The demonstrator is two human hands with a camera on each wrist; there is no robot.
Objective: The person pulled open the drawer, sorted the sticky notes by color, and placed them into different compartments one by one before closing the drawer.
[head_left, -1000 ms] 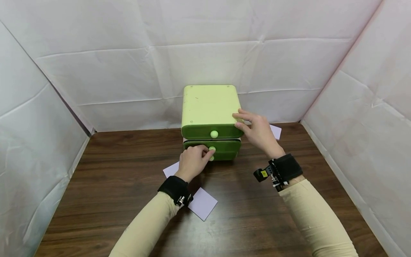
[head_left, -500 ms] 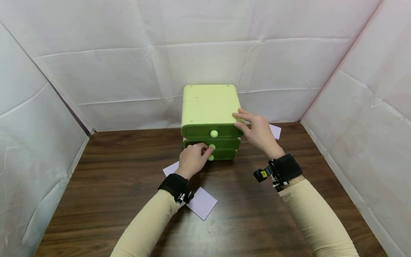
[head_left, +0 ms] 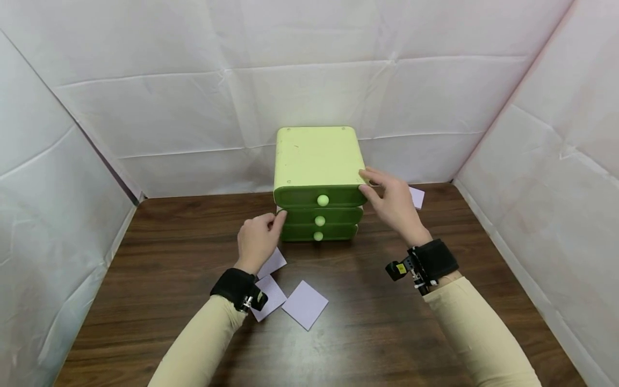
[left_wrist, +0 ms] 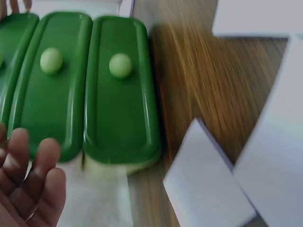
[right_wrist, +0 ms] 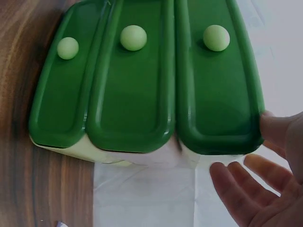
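Three drawers of the light green plastic cabinet (head_left: 316, 161), centre frame on the dark wood surface (head_left: 435, 322), sit flush, knobs facing you, long axis upright. Your right hand (head_left: 394, 201) rests open-fingered on its top right corner; your left hand (head_left: 256, 242) hovers loose beside it, gripping nothing. Closing looks done; next, let go.

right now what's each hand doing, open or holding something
Left hand: open, holding nothing, fingers relaxed by the left end of the drawer unit.
Right hand: open, fingers at the unit's top right corner, gripping nothing.
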